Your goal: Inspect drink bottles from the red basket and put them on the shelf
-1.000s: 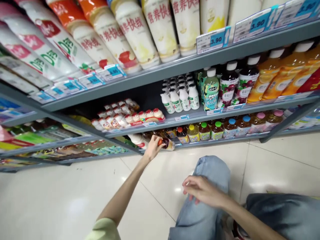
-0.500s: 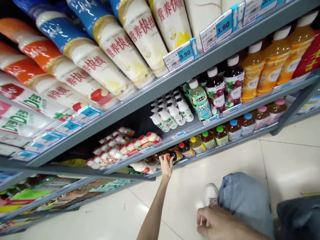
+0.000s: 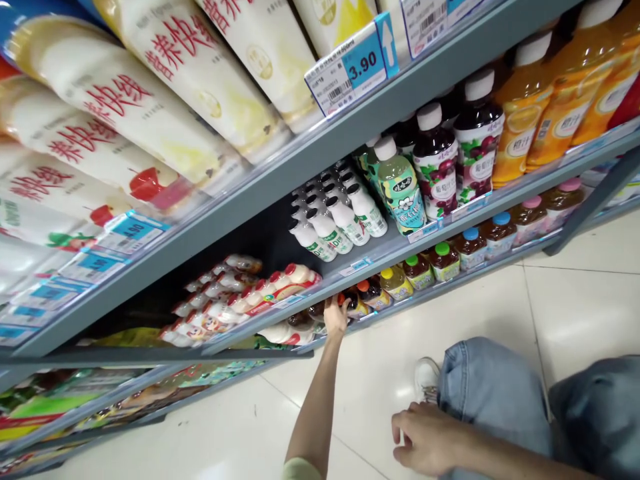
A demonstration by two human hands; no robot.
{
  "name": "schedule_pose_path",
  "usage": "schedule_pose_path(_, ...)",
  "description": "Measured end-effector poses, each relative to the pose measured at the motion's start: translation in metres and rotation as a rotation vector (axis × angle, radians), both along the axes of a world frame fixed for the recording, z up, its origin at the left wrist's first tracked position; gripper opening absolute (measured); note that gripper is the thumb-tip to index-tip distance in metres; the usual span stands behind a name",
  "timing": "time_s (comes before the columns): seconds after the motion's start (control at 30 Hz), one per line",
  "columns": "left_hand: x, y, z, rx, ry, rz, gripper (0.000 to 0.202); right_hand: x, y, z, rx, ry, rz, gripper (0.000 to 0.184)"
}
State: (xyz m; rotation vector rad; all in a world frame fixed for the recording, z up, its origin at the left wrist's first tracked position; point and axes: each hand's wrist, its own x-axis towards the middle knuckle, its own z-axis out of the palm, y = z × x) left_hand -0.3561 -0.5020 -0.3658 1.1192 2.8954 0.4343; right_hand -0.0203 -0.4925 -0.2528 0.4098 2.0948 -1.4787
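Observation:
My left hand (image 3: 336, 317) reaches into the bottom shelf, its thumb and fingers closed around the top of a dark drink bottle with an orange-red cap (image 3: 341, 299). Most of that bottle is hidden behind the hand and the shelf above. Just to its right stands a similar dark bottle with an orange cap (image 3: 373, 293), then a yellow-capped bottle (image 3: 397, 285). My right hand (image 3: 425, 437) hangs in front of my knee, fingers loosely bent, the thumb apart from them, with nothing in it.
On the middle shelf are packs of small bottles (image 3: 270, 293), white milk-drink bottles (image 3: 327, 233), a green bottle (image 3: 403, 193) and grape juice bottles (image 3: 436, 163). The upper shelf edge (image 3: 260, 180) juts out above. My jeans-covered knee (image 3: 493, 387) and white shoe (image 3: 427, 379) are over the tiled floor (image 3: 240, 420).
My left hand has moved slightly deeper into the bottom shelf, and the cap is now less visible. The view has come closer to the shelves. My right hand stays by the knee.

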Motion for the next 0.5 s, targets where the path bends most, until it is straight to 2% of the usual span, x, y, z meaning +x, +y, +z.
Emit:
schedule_pose_path(0.17, 0.005, 0.011, 0.005, -0.067, -0.015, 0.073, 0.038, -0.008, -0.001, -0.007, 0.079, 0.005, 0.089, 0.042)
schedule_pose_path(0.3, 0.031, -0.005, 0.010, 0.028, 0.005, 0.105, 0.055, -0.028, -0.014, -0.002, 0.232, 0.067, 0.243, 0.044)
schedule_pose_path(0.33, 0.039, -0.012, 0.013, 0.130, 0.036, 0.059, 0.054, -0.033, -0.016, 0.000, 0.269, 0.075, 0.302, 0.042)
schedule_pose_path(0.4, 0.054, -0.029, 0.026, 0.311, 0.058, -0.133, 0.042, -0.033, -0.015, 0.008, 0.294, 0.097, 0.445, 0.020)
schedule_pose_path(0.43, 0.063, -0.039, 0.037, 0.376, 0.078, -0.206, 0.033, -0.026, -0.011, 0.014, 0.242, 0.172, 0.470, 0.013)
schedule_pose_path(0.5, 0.081, -0.063, 0.068, 0.471, 0.147, -0.307, 0.018, 0.008, 0.001, 0.032, 0.050, 0.364, 0.397, 0.013)
